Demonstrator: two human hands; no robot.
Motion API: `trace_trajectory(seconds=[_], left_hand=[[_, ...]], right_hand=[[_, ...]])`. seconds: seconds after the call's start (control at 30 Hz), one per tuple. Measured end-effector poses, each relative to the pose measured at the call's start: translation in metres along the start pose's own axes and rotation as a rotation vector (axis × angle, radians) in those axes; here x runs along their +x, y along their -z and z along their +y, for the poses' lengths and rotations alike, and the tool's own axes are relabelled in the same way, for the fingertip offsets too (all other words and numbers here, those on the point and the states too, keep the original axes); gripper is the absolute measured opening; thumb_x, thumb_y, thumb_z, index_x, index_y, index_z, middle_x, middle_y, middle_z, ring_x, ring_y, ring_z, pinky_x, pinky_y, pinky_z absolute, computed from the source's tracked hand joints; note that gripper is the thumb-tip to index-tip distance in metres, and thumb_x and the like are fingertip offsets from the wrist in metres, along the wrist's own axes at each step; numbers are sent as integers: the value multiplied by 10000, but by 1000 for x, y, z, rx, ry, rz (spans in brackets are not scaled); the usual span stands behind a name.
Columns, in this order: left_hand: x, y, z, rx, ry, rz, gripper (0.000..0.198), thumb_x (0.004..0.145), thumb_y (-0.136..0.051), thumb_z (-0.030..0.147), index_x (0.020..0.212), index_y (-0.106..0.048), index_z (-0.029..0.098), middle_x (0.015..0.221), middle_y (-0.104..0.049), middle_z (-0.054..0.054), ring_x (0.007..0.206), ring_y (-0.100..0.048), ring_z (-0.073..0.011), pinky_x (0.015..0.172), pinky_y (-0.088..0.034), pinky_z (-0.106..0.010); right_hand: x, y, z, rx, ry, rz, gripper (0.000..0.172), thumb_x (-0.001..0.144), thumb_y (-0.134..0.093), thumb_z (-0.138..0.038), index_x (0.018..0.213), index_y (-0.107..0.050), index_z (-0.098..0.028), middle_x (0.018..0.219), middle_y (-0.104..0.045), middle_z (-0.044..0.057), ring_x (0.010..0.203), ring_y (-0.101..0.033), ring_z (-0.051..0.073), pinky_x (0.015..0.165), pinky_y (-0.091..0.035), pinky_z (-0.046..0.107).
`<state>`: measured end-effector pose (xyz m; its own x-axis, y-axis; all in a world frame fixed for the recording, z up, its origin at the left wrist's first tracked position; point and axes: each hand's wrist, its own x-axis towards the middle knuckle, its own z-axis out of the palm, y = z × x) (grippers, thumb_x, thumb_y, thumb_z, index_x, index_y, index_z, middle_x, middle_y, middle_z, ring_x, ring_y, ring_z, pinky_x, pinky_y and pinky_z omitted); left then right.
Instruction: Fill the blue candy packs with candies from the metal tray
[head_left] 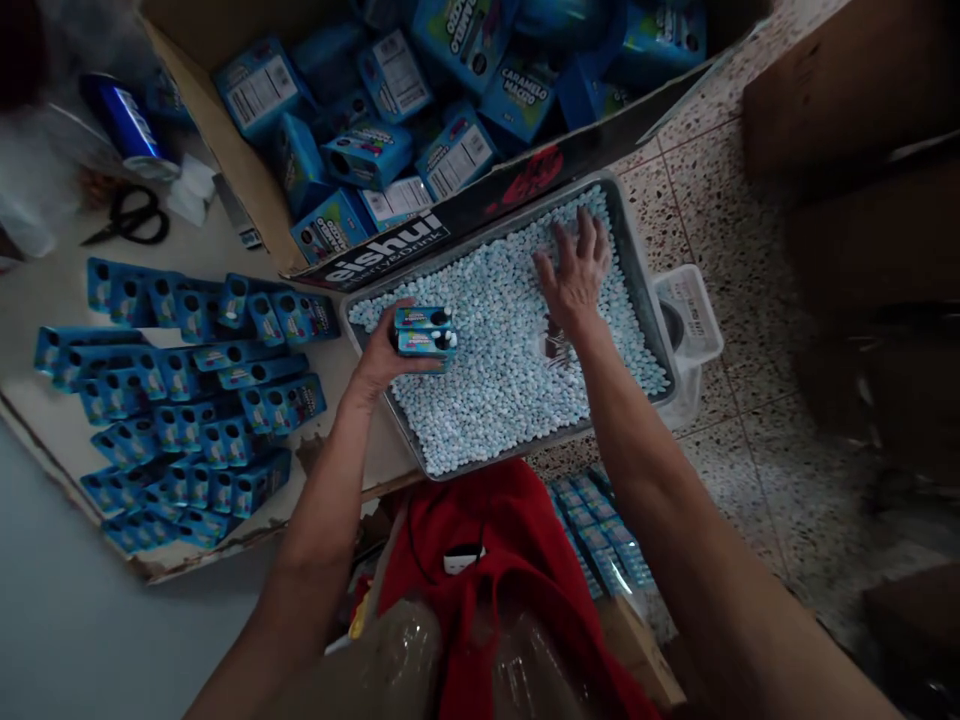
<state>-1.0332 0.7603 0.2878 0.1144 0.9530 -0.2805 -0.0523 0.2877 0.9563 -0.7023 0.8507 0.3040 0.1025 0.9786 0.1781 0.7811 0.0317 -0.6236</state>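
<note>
A grey tray [637,250] is filled with small pale blue and white candies [480,400]. Over its left side my left hand [381,352] grips two small blue boxes [426,343] side by side, with some white candies showing at their right ends. My right hand [576,268] rests on the candies near the tray's upper right, fingers spread, holding nothing that I can make out. Just below that hand, a small patch of the tray's bottom shows through the candies.
A large cardboard carton [247,190] of blue boxes stands behind the tray. Rows of blue boxes [180,370] cover the table at left, near black scissors [135,215] and a blue can [131,125]. A clear plastic container [697,315] is right of the tray.
</note>
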Motion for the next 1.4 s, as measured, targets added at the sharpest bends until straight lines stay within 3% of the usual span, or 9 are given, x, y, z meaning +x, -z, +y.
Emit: trace_trajectory(seconds=[0.13, 0.27, 0.37, 0.5, 0.6, 0.77, 0.93, 1.17, 1.4], left_hand=[[22, -9, -12, 14, 39, -73, 1189, 318, -1091, 283, 1424, -656, 245, 1536, -601, -157, 1367, -625, -380, 1084, -584, -481], [39, -35, -13, -42, 41, -134, 1135, 255, -1082, 222, 1332, -726, 279, 1527, -621, -96, 1484, -532, -393, 1146, -549, -444], [48, -50, -12, -101, 118, -206, 1080, 264, -1070, 222, 1290, -734, 246, 1377, -715, -90, 1356, -639, -382, 1092, -567, -429], [47, -72, -12, -273, 267, -334, 986, 286, -1075, 340, 1196, -731, 182, 1079, -784, -81, 1000, -760, -320, 896, -605, -390], [31, -85, -1, -252, 209, -324, 1131, 262, -1087, 359, 1315, -696, 230, 1226, -761, -91, 1101, -743, -328, 950, -598, -394], [-11, -67, 33, 15, -50, -345, 1087, 381, -1091, 366, 1382, -678, 276, 1644, -506, -137, 1428, -576, -407, 1139, -533, -506], [-38, -27, 37, 275, -224, -121, 826, 500, -1061, 425, 1220, -690, 263, 1390, -682, -132, 1368, -614, -384, 1185, -469, -546], [-44, -25, 24, 424, -258, 7, 809, 622, -999, 478, 1287, -611, 229, 1280, -713, -83, 1201, -704, -279, 1066, -555, -394], [-48, -33, 18, 480, -299, 137, 814, 634, -1002, 414, 1312, -590, 235, 1226, -725, -43, 1089, -730, -234, 954, -588, -323]], right_hand=[[0, -26, 7, -50, 4, 7, 625, 998, -637, -631, 1439, -647, -188, 1662, -491, 149, 1631, -228, 375, 1314, -82, 685], [-23, -39, -11, 32, 58, -126, 586, 1005, -558, -671, 1405, -671, -257, 1565, -580, 109, 1516, -428, 364, 1305, -276, 646], [-37, -45, -24, 166, 52, -191, 597, 1024, -433, -722, 1344, -708, -299, 1420, -666, 82, 1369, -562, 319, 1260, -393, 561], [-49, -45, -33, 541, -92, -199, 587, 1021, -410, -745, 1147, -774, -303, 1243, -742, 52, 1260, -646, 262, 1207, -467, 476], [-56, -47, -34, 784, -330, -159, 518, 946, -554, -740, 999, -765, -270, 1167, -775, 59, 1227, -681, 276, 1180, -506, 505], [-60, -53, -41, 1220, -675, -224, 448, 808, -647, -707, 824, -661, -259, 957, -802, 82, 1185, -714, 319, 1063, -602, 583], [-66, -34, -76, 1463, -757, -334, 427, 723, -718, -647, 872, -640, -255, 821, -759, 60, 1070, -737, 307, 969, -643, 529], [-74, 6, -149, 1516, -455, -288, 372, 791, -686, -615, 728, -639, -252, 869, -702, 52, 949, -682, 251, 983, -583, 446], [-82, 9, -170, 1345, -187, -314, 438, 851, -663, -670, 751, -734, -249, 888, -671, 61, 921, -629, 239, 973, -542, 418]])
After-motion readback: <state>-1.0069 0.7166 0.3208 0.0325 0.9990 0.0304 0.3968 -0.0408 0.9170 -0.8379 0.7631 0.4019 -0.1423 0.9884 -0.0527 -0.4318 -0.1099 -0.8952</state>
